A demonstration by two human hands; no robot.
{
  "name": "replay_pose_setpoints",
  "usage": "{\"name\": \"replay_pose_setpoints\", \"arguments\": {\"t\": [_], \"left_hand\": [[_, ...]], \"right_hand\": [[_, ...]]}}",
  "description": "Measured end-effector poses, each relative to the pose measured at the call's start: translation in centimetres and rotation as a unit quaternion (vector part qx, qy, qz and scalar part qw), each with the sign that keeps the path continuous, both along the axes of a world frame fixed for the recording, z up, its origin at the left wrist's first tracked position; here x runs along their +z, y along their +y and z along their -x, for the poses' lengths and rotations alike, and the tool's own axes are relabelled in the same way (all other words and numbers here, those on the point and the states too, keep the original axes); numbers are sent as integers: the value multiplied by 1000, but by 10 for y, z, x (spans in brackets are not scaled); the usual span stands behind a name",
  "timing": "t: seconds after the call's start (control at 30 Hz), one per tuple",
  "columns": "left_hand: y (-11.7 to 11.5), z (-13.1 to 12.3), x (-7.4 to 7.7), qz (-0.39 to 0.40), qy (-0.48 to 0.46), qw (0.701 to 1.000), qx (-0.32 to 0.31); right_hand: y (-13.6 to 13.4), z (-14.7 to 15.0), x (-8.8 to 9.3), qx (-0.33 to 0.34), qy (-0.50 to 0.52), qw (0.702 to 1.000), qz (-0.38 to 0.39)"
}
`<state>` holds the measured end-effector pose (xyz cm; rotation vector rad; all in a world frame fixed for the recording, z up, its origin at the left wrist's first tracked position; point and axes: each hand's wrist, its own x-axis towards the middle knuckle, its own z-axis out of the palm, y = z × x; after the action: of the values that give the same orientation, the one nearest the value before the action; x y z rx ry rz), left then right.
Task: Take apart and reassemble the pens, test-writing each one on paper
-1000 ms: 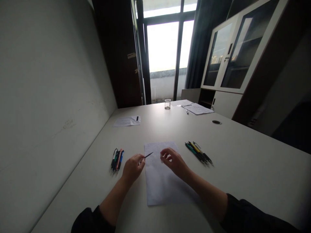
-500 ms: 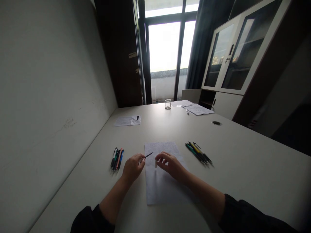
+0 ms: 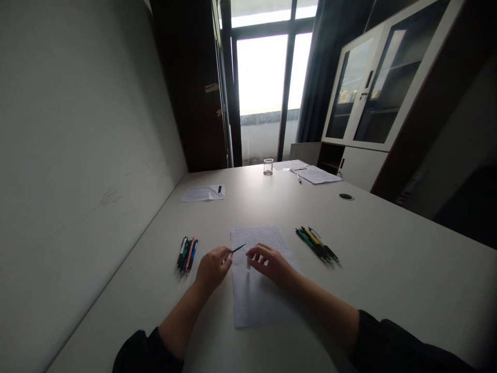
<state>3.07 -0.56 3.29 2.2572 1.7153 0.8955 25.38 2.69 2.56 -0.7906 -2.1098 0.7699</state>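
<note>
Left of the sheet (image 3: 264, 305), some pens (image 3: 189, 255) lie side by side on the table (image 3: 240, 207), none of them in my fingers. Next comes my left hand (image 3: 213, 267), at the sheet's left edge. Its fingers pinch a thin dark stick (image 3: 238, 248), and the tip pokes out over the sheet. Over the sheet, just right of the stick, is a small pale tube (image 3: 248, 264). It points up and down; I can't tell if its bottom touches the sheet. My right hand (image 3: 269, 261) is above the sheet too, with finger and thumb pinching the tube near its top. Right of the sheet lie more pens (image 3: 318, 248). I think I'm partway through: each hand has one piece, but the stick and tube are apart, and neither is put down.
</note>
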Motion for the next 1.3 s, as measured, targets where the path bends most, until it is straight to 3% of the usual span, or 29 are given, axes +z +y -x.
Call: {"name": "replay_pose_setpoints", "arguments": {"t": [0.53, 0.8, 1.07, 1.3], "left_hand": [[0, 1, 0, 3, -4, 1000, -7], [0, 0, 0, -2, -11, 1000, -11], [-4, -2, 4, -25, -22, 998, -57], [-5, -3, 4, -44, -17, 994, -96]], "right_hand": [[2, -3, -4, 12, -9, 1000, 4], [-1, -5, 3, 3, 11, 1000, -1], [5, -8, 2, -98, 51, 994, -7], [4, -7, 2, -63, 43, 997, -5]]}}
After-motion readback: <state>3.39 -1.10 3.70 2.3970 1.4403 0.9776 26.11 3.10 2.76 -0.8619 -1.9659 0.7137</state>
